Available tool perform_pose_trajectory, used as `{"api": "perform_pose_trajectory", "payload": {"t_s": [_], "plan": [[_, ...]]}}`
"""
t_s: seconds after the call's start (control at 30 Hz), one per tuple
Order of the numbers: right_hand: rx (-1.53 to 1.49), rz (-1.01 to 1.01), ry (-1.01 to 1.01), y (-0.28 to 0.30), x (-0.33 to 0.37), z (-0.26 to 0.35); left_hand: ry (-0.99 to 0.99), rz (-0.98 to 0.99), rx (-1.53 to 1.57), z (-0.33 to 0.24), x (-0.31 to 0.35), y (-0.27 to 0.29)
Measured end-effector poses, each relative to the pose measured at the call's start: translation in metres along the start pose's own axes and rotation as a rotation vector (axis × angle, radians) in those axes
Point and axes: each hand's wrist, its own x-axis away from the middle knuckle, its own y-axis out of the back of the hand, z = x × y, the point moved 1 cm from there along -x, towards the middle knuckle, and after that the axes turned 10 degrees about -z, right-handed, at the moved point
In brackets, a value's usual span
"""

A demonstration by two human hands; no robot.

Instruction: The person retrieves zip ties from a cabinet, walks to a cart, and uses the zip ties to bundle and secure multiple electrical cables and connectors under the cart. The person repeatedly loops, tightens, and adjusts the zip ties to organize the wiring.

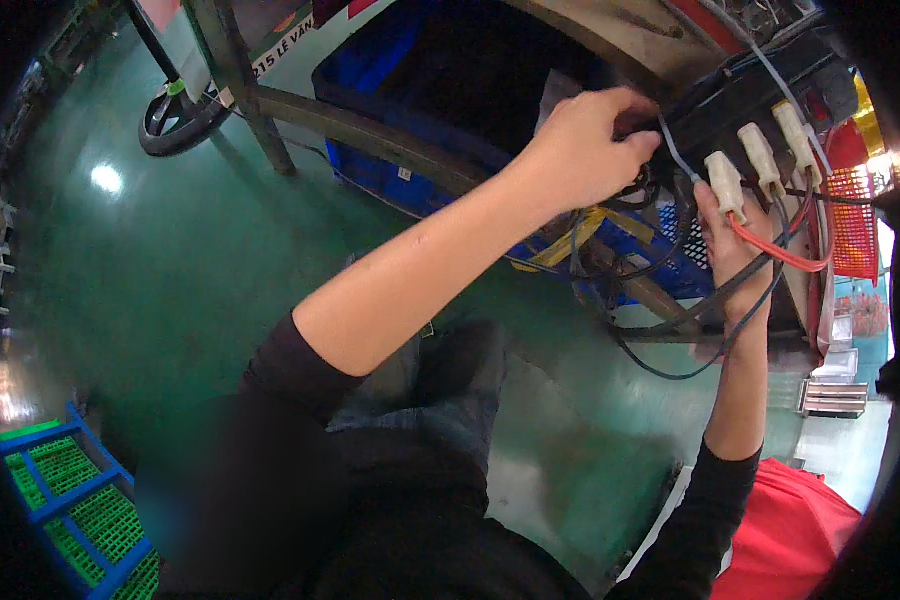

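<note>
Though beyond left hand (595,145), blue crate (355,75) partly behind dark bar (370,136).

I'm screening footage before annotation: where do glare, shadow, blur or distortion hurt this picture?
Head view: bright glare spot on the green floor, upper left; head view: the blue crate's inside lost in deep shadow; head view: dark blurred patch lower left, white connectors fairly crisp; head view: fisheye bending, black rim.

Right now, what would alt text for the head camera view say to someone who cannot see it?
A person's bare left hand curls beside a grey cable; the right hand is next to white connectors and red wires. Dark cables hang below; beyond show a blue crate and green floor.
</note>
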Motion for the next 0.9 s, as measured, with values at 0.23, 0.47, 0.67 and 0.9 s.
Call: {"api": "perform_pose_trajectory", "payload": {"t_s": [0.23, 0.47, 0.67, 0.9], "plan": [[0.067, 0.111, 0.003, 0.003, -0.003, 0.003, 0.043, -0.077, -0.092, 0.009, 0.004, -0.009], [-0.073, -0.205, 0.204, -0.011, 0.004, -0.013, 0.049, 0.039, 0.073, 0.02, -0.006, -0.011], [-0.378, -0.149, -0.216, -0.009, 0.013, -0.024, 0.098, 0.093, 0.254, 0.033, -0.001, -0.02], [-0.675, -0.137, -0.385, -0.016, 0.015, -0.022, 0.215, 0.24, 0.401, 0.033, -0.007, -0.018]]}}
